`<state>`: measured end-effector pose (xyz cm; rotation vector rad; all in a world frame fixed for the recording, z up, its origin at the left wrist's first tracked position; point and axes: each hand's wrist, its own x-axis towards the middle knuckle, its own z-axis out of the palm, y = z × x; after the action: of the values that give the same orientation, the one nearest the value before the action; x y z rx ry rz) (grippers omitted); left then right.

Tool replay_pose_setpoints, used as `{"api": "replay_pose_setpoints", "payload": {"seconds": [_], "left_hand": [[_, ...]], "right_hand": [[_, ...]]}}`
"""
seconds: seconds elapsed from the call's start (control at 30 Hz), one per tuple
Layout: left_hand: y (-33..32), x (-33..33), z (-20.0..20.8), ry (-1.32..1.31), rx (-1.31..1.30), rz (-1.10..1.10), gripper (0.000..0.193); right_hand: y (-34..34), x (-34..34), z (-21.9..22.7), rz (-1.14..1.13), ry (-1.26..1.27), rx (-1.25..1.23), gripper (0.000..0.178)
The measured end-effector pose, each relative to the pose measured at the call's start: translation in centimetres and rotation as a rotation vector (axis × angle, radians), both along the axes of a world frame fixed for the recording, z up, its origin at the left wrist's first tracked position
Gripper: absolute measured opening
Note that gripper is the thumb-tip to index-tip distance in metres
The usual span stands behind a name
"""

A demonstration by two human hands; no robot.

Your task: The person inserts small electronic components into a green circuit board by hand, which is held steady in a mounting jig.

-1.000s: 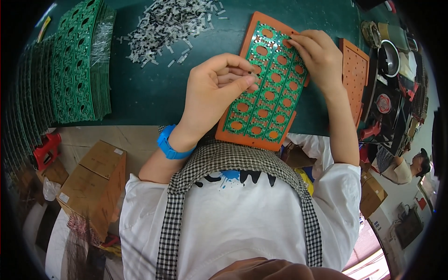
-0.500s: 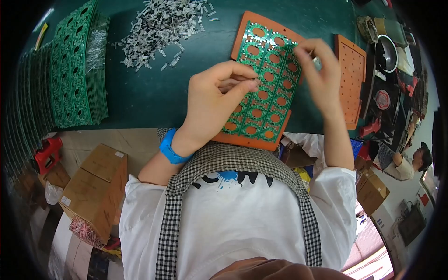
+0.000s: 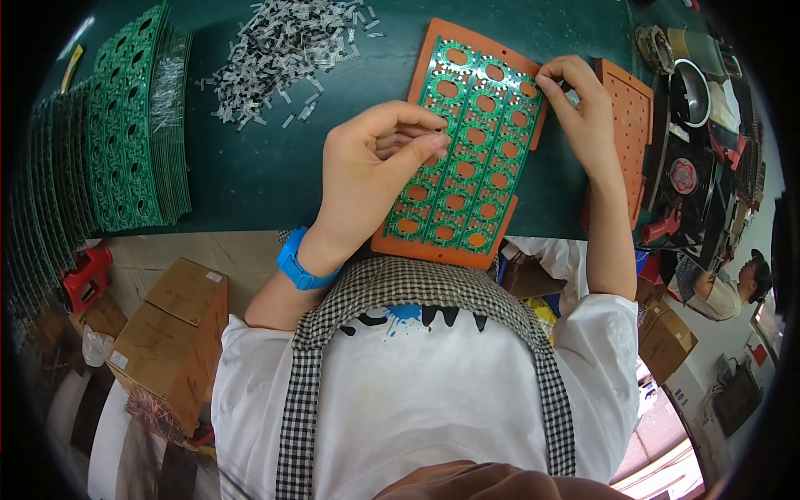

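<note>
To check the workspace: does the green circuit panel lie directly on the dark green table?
No, the green circuit panel rests on an orange tray.

My left hand (image 3: pixel 375 171) covers the left edge of the green circuit panel (image 3: pixel 467 150), so I can't see what its curled fingers pinch, if anything. My right hand (image 3: pixel 583 117) hides the panel's upper right corner — whatever sits at those fingertips is too small to make out. The orange tray (image 3: pixel 433 250) under the panel shows only at its rim. The pale pile of small parts (image 3: pixel 275 42) runs off the top edge — single pieces blur together.
</note>
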<state>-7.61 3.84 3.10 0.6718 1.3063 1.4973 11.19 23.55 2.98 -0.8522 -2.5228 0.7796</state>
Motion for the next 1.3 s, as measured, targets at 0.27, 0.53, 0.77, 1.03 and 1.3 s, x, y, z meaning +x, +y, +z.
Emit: {"api": "replay_pose_setpoints", "payload": {"seconds": [0.27, 0.53, 0.77, 1.03, 1.3], "left_hand": [[-0.1, 0.2, 0.3, 0.001, -0.011, -0.04, 0.025], [-0.4, 0.9, 0.5, 0.018, 0.031, -0.069, 0.044], [-0.8, 0.6, 0.6, 0.114, 0.065, -0.204, 0.048], [-1.7, -2.2, 1.2, 0.877, -0.153, 0.051, 0.035], [-2.5, -6.6, -1.6, 1.211, -0.299, 0.203, 0.014]], "right_hand": [[-1.4, 0.0, -1.0, -0.057, 0.032, 0.2, 0.01], [-6.4, -1.0, 1.5, -0.025, -0.057, 0.467, 0.027], [-9.5, -1.7, 2.9, 0.211, 0.179, -0.21, 0.027], [-5.2, 0.3, 1.2, -0.064, 0.042, 0.023, 0.007], [-4.0, 0.6, -0.1, -0.06, 0.037, 0.028, 0.007]]}}
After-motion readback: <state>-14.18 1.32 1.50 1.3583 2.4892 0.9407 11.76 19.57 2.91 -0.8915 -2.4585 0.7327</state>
